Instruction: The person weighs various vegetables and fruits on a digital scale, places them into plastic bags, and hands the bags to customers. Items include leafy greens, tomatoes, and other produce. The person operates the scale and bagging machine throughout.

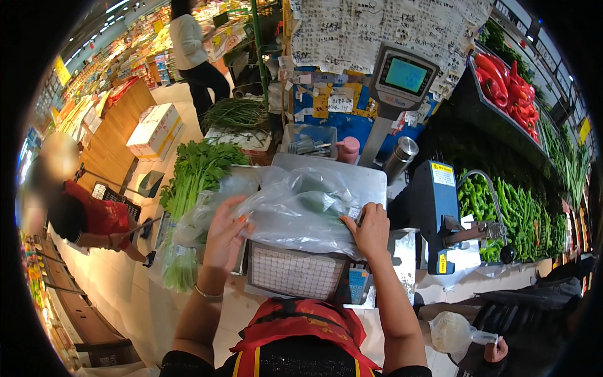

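Note:
A clear plastic bag (292, 226) with something green inside, blurred by the film, lies across the metal pan (365, 179) of a weighing scale. My right hand (374, 231) grips the bag's right end, its thumb beside a small white label (353, 212). At the left end, my left hand (226, 235) touches the film with bent fingers; whether it pinches the film is unclear. Left of the pan lies a bunch of celery (193, 184), its stalks partly inside another clear bag. The scale's keypad (297, 271) faces me, and its display (405, 75) is lit on a post behind.
A blue bag-sealing machine (435, 217) stands to the right, beside green peppers (509, 212). Behind the pan are a pink bottle (347, 150), a steel flask (400, 155) and a plastic bin (308, 141). People stand at left, far left and lower right.

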Motion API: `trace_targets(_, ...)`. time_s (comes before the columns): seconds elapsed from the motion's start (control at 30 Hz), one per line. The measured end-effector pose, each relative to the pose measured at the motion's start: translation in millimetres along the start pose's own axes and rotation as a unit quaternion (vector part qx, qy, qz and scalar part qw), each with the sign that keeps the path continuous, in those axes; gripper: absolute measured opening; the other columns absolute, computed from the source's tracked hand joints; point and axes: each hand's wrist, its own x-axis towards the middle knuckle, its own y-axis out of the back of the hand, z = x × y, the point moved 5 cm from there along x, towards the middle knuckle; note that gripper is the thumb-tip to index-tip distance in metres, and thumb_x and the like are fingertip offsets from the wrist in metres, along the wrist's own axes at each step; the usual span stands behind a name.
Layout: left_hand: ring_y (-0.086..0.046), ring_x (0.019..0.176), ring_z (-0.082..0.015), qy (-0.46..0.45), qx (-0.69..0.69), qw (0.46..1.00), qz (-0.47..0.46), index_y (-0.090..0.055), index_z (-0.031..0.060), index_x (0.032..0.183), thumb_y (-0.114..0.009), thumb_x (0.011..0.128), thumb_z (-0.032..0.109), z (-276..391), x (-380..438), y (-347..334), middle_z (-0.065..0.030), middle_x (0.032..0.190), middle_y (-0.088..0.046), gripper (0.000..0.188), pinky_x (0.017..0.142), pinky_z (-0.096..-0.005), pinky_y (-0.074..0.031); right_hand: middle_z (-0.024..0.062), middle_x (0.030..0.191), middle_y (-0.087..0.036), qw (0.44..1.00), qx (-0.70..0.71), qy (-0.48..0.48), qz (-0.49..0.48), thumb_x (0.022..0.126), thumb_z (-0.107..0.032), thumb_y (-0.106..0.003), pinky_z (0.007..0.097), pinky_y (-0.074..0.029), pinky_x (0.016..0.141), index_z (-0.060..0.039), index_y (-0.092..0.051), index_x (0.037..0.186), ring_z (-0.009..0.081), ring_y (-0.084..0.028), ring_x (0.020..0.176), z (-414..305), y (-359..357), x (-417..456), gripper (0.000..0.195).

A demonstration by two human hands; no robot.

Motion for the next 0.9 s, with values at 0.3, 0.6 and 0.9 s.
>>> trace_targets(0.3, -0.047, 0.077, -0.0058, -0.065, 0.187, 0.937, -0.289, -0.045, 0.0067, 0.121, -0.054, 0.089, 0.012, 71, 53, -148, -0.0010, 0.091, -0.051, 0.034, 0.071, -0.0188, -0.040, 0.0226, 0.118, -0.049, 0.989, 0.150, -0.018, 0.000, 0.078, -0.042, -0.065, 0.0429, -0.039, 0.092, 0.0033, -0.045, 0.123, 0.0348, -0.048, 0.110, 48, 43, 2, 0.066)
trace_targets(0.6, -0.049, 0.100, -0.0143, -0.158, 0.282, 0.729, -0.603, -0.049, 0.0017, 0.117, -0.051, 0.086, 0.012, 52, 3, -301, -0.0068, 0.111, -0.053, 0.033, 0.086, -0.0282, -0.039, 0.0149, 0.142, -0.028, 0.844, 0.516, 0.146, 0.007, 0.047, -0.039, -0.090, 0.0389, -0.025, 0.107, -0.0028, -0.013, 0.142, 0.0260, -0.030, 0.131, -22, 145, -23, 0.128)
trace_targets(0.9, -0.049, 0.100, -0.0110, 0.082, 0.236, 0.728, -0.638, -0.048, -0.0002, 0.116, -0.056, 0.085, 0.008, 10, -12, -315, -0.0059, 0.108, -0.052, 0.032, 0.085, -0.0257, -0.041, 0.0148, 0.102, -0.060, 0.926, 0.370, -0.058, 0.052, 0.067, -0.008, -0.071, 0.0362, -0.046, 0.082, -0.0034, -0.059, 0.105, 0.0288, -0.058, 0.097, 0, 149, -81, 0.040)
